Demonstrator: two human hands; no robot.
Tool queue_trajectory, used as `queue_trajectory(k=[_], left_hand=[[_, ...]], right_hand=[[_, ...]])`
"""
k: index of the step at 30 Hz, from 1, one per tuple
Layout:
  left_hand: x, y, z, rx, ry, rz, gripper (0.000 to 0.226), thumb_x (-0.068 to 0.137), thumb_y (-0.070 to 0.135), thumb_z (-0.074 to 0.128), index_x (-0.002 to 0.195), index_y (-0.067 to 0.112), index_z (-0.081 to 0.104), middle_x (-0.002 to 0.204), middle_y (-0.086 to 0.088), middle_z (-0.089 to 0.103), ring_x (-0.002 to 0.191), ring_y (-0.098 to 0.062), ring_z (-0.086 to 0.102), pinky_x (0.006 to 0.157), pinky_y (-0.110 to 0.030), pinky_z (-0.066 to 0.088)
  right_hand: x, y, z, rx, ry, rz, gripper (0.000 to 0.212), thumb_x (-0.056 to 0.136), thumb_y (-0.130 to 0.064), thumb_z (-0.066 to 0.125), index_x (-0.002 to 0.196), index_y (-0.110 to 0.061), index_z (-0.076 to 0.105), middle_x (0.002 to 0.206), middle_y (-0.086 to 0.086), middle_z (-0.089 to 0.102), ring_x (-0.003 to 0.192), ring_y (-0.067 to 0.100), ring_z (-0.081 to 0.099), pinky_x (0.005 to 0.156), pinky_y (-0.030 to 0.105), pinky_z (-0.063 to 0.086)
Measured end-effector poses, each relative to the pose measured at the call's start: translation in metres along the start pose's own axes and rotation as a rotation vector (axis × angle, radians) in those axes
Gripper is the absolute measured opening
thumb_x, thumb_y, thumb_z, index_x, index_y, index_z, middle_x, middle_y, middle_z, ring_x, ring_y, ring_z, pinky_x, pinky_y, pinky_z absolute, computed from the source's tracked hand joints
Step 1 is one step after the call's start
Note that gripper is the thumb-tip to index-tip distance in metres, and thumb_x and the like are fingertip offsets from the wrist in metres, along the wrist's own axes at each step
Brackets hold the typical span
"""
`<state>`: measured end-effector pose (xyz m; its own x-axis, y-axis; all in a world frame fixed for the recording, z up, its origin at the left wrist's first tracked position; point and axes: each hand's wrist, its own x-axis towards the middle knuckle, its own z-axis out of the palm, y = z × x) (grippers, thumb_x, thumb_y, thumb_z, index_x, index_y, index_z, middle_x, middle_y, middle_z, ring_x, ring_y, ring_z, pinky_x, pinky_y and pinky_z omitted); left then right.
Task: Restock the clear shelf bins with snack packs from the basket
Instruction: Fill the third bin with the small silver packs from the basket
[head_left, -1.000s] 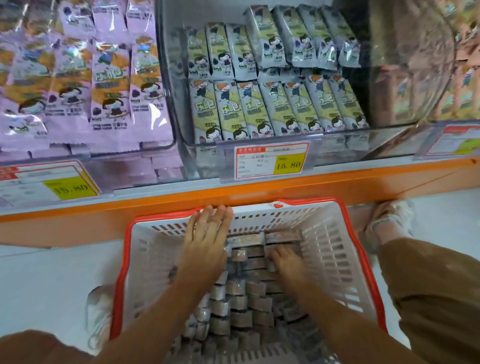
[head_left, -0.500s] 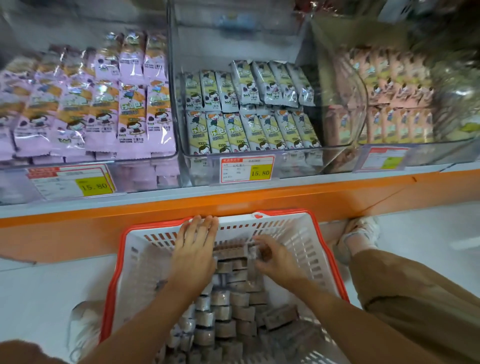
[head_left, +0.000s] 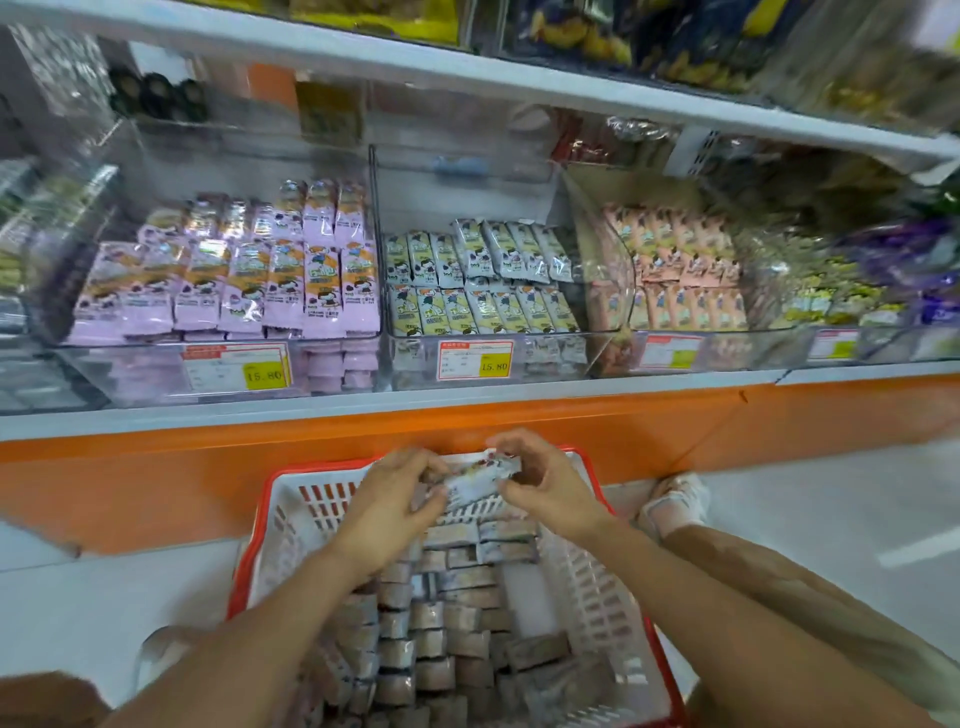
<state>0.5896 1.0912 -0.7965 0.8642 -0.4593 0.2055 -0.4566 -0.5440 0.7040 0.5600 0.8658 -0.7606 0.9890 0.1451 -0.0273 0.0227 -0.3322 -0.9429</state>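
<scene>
Clear shelf bins (head_left: 550, 358), far: part-filled.
Basket (head_left: 248, 551), near: snack packs (head_left: 431, 623) stacked on edge.
Left hand (head_left: 389, 499), right hand (head_left: 550, 488): fingers curled round a held bundle (head_left: 478, 480) over the basket's far rim.
Advice: square the bundle, lift level, match it to its bin.

Left hand (head_left: 387, 506) and right hand (head_left: 553, 493) pinch a snack pack (head_left: 480, 480) over the red-rimmed basket's (head_left: 243, 566) 12 o'clock end, below stocked clear shelf bins (head_left: 550, 358).
</scene>
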Motion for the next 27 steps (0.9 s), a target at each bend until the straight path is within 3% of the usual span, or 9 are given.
queue_trajectory(k=[3,5,8,12,16,19,23,27], left_hand=[[0.005,0.009,-0.016,0.031,0.031,0.082,0.037,0.089,0.051,0.040,0.108,0.025,0.060,0.101,0.012,0.056,0.098,-0.006,0.044,0.082,-0.027,0.037],[0.007,0.017,-0.026,0.056,0.048,0.137,0.033,0.090,0.047,0.042,0.107,0.025,0.059,0.100,0.014,0.052,0.097,-0.007,0.043,0.081,-0.027,0.036],[0.012,0.034,-0.043,0.109,0.093,0.242,0.028,0.090,0.040,0.046,0.105,0.020,0.060,0.098,0.013,0.051,0.095,-0.007,0.042,0.079,-0.025,0.033],[0.022,0.052,-0.062,0.262,0.209,0.381,0.026,0.089,0.032,0.050,0.106,0.016,0.062,0.099,0.007,0.056,0.099,-0.013,0.045,0.085,-0.023,0.029],[0.033,0.064,-0.079,0.322,0.365,0.451,0.030,0.094,0.032,0.048,0.114,0.014,0.060,0.108,0.000,0.058,0.110,-0.021,0.045,0.100,-0.033,0.030],[0.041,0.063,-0.089,0.380,0.556,0.361,0.039,0.093,0.026,0.047,0.127,0.009,0.054,0.126,-0.010,0.052,0.125,-0.026,0.038,0.113,-0.042,0.022],[0.048,0.044,-0.090,0.604,0.476,0.170,0.075,0.080,0.019,0.066,0.149,0.010,0.039,0.157,-0.012,0.030,0.148,-0.031,0.017,0.123,-0.044,0.000],[0.049,0.029,-0.080,0.764,0.420,0.123,0.099,0.072,0.022,0.078,0.156,0.013,0.026,0.165,-0.014,0.010,0.152,-0.033,0.009,0.122,-0.050,-0.002]], right_hand=[[-0.003,-0.019,-0.005,-0.079,-0.067,-0.041,0.023,0.086,-0.009,0.067,0.109,-0.014,0.065,0.111,0.006,0.066,0.099,0.023,0.062,0.082,0.038,0.049],[-0.005,-0.034,-0.008,-0.069,-0.067,-0.050,0.022,0.085,-0.016,0.069,0.105,-0.007,0.065,0.106,0.008,0.068,0.094,0.023,0.064,0.081,0.045,0.050],[-0.006,-0.058,-0.015,-0.098,-0.098,-0.091,0.017,0.084,-0.016,0.069,0.101,-0.012,0.065,0.100,0.010,0.067,0.088,0.029,0.062,0.081,0.052,0.049],[-0.002,-0.095,-0.028,-0.223,-0.165,-0.142,0.028,0.082,-0.015,0.067,0.111,-0.013,0.065,0.104,0.014,0.062,0.088,0.026,0.057,0.081,0.046,0.048],[0.006,-0.128,-0.043,-0.397,-0.175,-0.216,0.031,0.085,-0.015,0.069,0.115,-0.020,0.066,0.104,0.003,0.062,0.096,0.017,0.057,0.087,0.033,0.048],[0.018,-0.144,-0.055,-0.410,-0.031,-0.278,0.033,0.087,-0.003,0.069,0.116,-0.018,0.067,0.103,-0.003,0.060,0.097,0.014,0.056,0.082,0.021,0.048],[0.058,-0.153,-0.055,-0.338,0.293,-0.302,0.030,0.087,0.001,0.067,0.111,-0.017,0.066,0.088,0.000,0.054,0.076,0.005,0.053,0.063,0.015,0.047],[0.114,-0.145,-0.045,-0.400,0.451,-0.228,0.024,0.084,-0.010,0.069,0.105,-0.021,0.068,0.090,0.010,0.059,0.078,0.018,0.056,0.064,0.029,0.051]])
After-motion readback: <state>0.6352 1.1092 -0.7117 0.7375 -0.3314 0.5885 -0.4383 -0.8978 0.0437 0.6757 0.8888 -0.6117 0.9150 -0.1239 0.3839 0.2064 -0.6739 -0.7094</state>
